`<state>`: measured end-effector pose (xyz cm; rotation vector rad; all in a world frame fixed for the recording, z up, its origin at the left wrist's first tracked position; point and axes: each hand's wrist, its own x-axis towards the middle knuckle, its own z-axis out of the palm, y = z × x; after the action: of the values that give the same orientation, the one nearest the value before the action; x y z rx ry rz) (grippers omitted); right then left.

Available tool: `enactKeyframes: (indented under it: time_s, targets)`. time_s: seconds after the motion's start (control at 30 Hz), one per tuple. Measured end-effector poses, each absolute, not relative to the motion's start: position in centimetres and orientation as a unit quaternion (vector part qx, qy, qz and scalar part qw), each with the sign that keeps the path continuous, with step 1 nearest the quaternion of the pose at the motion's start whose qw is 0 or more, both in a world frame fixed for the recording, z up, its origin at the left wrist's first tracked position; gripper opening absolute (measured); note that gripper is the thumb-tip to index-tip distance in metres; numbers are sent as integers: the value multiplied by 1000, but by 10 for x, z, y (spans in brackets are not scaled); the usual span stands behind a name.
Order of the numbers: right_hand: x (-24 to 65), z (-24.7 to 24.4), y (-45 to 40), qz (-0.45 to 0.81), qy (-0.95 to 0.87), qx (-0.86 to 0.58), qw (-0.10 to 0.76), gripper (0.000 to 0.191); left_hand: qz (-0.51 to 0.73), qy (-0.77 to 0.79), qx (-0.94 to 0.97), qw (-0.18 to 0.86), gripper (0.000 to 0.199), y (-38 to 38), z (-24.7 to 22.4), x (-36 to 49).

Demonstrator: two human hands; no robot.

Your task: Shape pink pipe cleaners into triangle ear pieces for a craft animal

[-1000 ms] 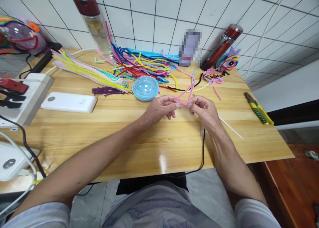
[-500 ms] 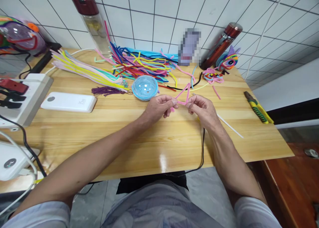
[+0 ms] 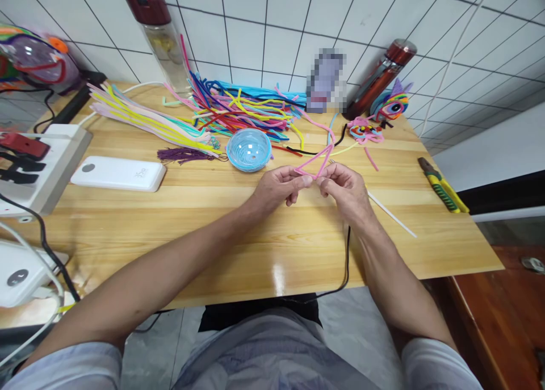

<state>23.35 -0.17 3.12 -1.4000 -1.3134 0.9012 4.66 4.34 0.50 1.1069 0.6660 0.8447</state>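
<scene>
Between my hands is a pink pipe cleaner (image 3: pixel 322 162) bent into a narrow triangle, its tip pointing up and away from me. My left hand (image 3: pixel 284 184) pinches its lower left part between thumb and fingers. At the lower right corner, my right hand (image 3: pixel 342 184) has thumb and forefinger closed on the same pink piece. A blue bowl (image 3: pixel 249 150) stands just beyond my left hand. Behind it lies a pile of coloured pipe cleaners (image 3: pixel 242 109). A thin white stick (image 3: pixel 392 214) lies right of my right hand.
A white power bank (image 3: pixel 118 173) and a power strip (image 3: pixel 63 157) are at the left. A clear bottle (image 3: pixel 159 43) and a red flask (image 3: pixel 381 78) stand at the back. Pliers (image 3: pixel 443 185) lie by the right edge. A black cable (image 3: pixel 348 259) runs off the front edge.
The pink triangle has tilted and flattened between my hands. My left hand has moved slightly right, towards my right hand, which has stayed nearly in place.
</scene>
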Motion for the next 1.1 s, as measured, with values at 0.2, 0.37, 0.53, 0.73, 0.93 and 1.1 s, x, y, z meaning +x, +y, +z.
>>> enactKeyframes:
  time_s: [0.2,0.37,0.53,0.73,0.93,1.1]
  targets:
    - [224,34,-4,402,-560,-547,476,18,392,304,503,708,37,40,3,48]
    - [225,35,-5,408,-563,-550,463,21,397,315,513,693,32,40,4,46]
    - [234,31,-1,354,-521,-551,548,38,383,324,527,686,28,38,7,45]
    - [243,26,2,302,-506,-551,591,43,356,331,547,682,23,34,7,46]
    - [241,25,2,303,-499,-545,601,42,343,334,545,689,26,32,8,47]
    - [240,27,1,310,-490,-546,605,42,345,331,542,691,28,33,7,45]
